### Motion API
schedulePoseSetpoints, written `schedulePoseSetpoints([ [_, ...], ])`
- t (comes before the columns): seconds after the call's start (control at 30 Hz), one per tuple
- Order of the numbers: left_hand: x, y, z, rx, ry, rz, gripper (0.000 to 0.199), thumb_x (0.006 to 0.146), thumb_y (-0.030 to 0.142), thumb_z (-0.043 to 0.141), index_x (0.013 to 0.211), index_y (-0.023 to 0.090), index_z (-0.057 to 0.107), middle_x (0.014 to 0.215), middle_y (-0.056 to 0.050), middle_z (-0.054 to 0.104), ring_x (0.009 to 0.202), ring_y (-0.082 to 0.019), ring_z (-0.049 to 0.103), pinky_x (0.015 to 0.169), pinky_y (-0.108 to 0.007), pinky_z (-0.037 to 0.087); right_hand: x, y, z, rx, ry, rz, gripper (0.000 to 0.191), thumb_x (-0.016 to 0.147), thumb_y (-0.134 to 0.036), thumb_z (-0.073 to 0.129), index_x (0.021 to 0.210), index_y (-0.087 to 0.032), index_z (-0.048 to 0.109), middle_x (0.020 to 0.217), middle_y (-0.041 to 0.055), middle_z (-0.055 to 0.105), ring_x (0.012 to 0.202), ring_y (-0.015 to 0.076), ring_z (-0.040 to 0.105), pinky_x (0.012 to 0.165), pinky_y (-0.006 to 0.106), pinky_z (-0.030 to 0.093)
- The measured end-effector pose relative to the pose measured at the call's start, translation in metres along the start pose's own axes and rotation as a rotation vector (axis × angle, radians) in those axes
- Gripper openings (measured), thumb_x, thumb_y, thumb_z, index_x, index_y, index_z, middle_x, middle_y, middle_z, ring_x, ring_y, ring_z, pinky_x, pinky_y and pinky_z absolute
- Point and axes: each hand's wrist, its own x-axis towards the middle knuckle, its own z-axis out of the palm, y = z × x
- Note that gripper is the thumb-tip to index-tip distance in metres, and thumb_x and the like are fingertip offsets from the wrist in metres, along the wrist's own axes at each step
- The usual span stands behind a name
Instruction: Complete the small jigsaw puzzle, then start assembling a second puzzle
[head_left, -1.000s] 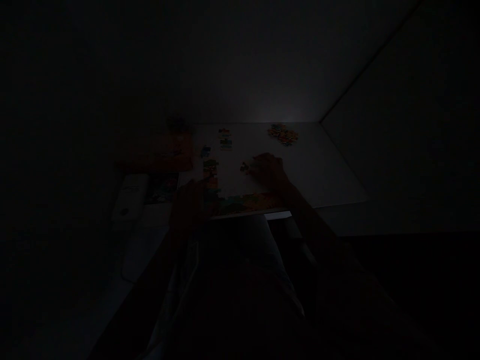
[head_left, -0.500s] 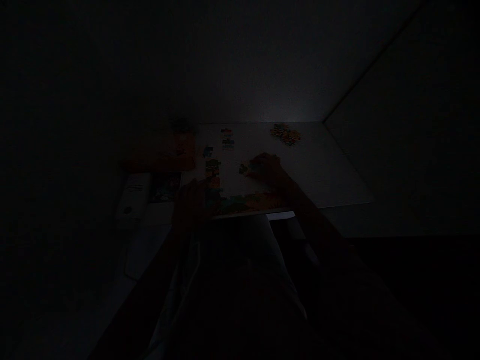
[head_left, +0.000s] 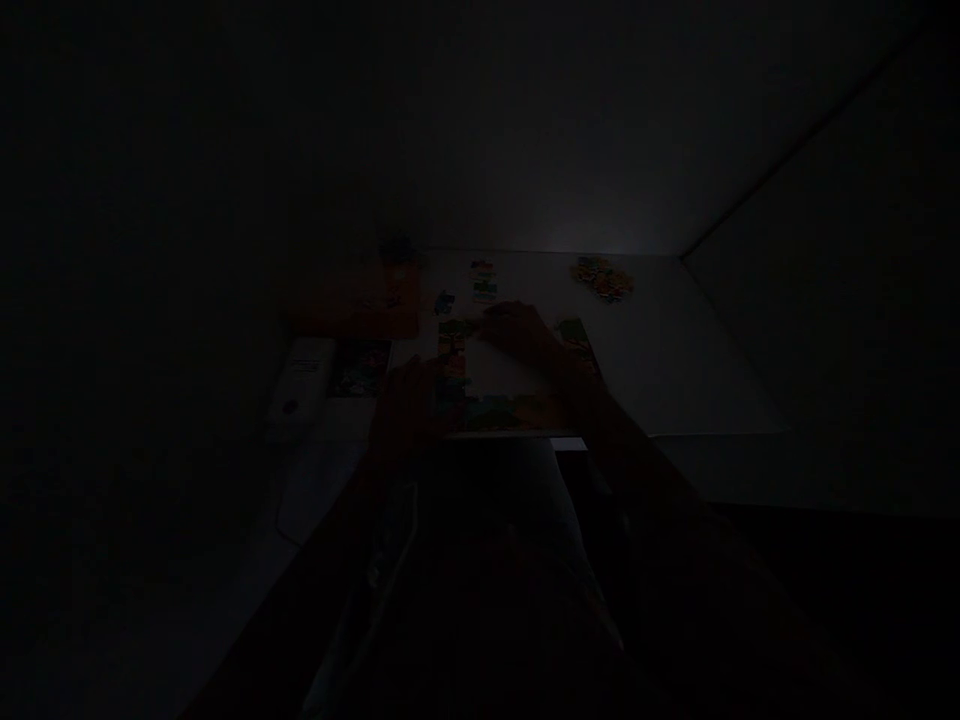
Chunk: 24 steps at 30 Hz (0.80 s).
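Green-and-orange jigsaw border [head_left: 451,365], likely light, stiff cardboard, easiest taken by its edges: far left corner near the curled right hand [head_left: 519,332], too dark to tell if holding anything. Left hand [head_left: 403,395] beside it, grip equally unclear. Beyond the right hand, striped jigsaw pieces [head_left: 484,282]; farther right, jigsaw-piece pile [head_left: 602,279]. In the way: right forearm [head_left: 596,405].

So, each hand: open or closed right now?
Left hand: beside the puzzle strip; too dark to tell.
Right hand: near the strip's far end; cannot tell if gripping.

White tabletop [head_left: 682,370], joined puzzle strips [head_left: 452,375], pile of pieces [head_left: 602,281]
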Motion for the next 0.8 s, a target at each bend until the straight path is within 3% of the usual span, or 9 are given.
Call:
schedulePoseSetpoints([
  [0.2, 0.000, 0.004, -0.004, -0.005, -0.030, -0.009, 0.076, 0.110, 0.058, 0.068, 0.173, 0.017, 0.059, 0.175, -0.022, 0.064, 0.166, -0.045, 0.056, 0.138, -0.068, 0.041, -0.006, 0.006, 0.008, -0.057, -0.009, -0.050, 0.041, 0.124, -0.048, 0.054, 0.147, -0.036, 0.086, 0.167, 0.0117, 0.072, 0.151, 0.0384, 0.066, 0.126, 0.063, 0.050],
  [0.43, 0.000, 0.004, -0.006, -0.010, -0.019, 0.003, 0.071, 0.111, 0.059, 0.069, 0.170, 0.020, 0.061, 0.175, -0.020, 0.065, 0.168, -0.043, 0.055, 0.139, -0.063, 0.041, -0.014, -0.001, 0.007, -0.060, -0.001, -0.038, 0.041, 0.123, -0.050, 0.056, 0.148, -0.034, 0.085, 0.166, 0.0153, 0.071, 0.151, 0.0407, 0.064, 0.124, 0.063, 0.050],
  [0.6, 0.000, 0.002, -0.003, -0.008, -0.016, -0.002, 0.074, 0.110, 0.061, 0.069, 0.172, 0.021, 0.058, 0.176, -0.019, 0.064, 0.169, -0.042, 0.053, 0.140, -0.063, 0.039, -0.016, -0.007, 0.006, -0.067, -0.006, -0.026, 0.043, 0.124, -0.048, 0.054, 0.157, -0.036, 0.080, 0.172, 0.0145, 0.066, 0.154, 0.0412, 0.061, 0.127, 0.065, 0.048],
  [0.8, 0.000, 0.002, -0.002, -0.024, -0.040, 0.005, 0.075, 0.111, 0.061, 0.067, 0.175, 0.023, 0.056, 0.177, -0.018, 0.064, 0.170, -0.043, 0.052, 0.140, -0.067, 0.038, -0.014, -0.009, 0.005, -0.026, -0.035, 0.027, 0.044, 0.122, -0.053, 0.054, 0.153, -0.037, 0.081, 0.174, 0.0122, 0.065, 0.158, 0.0430, 0.058, 0.130, 0.070, 0.045],
])
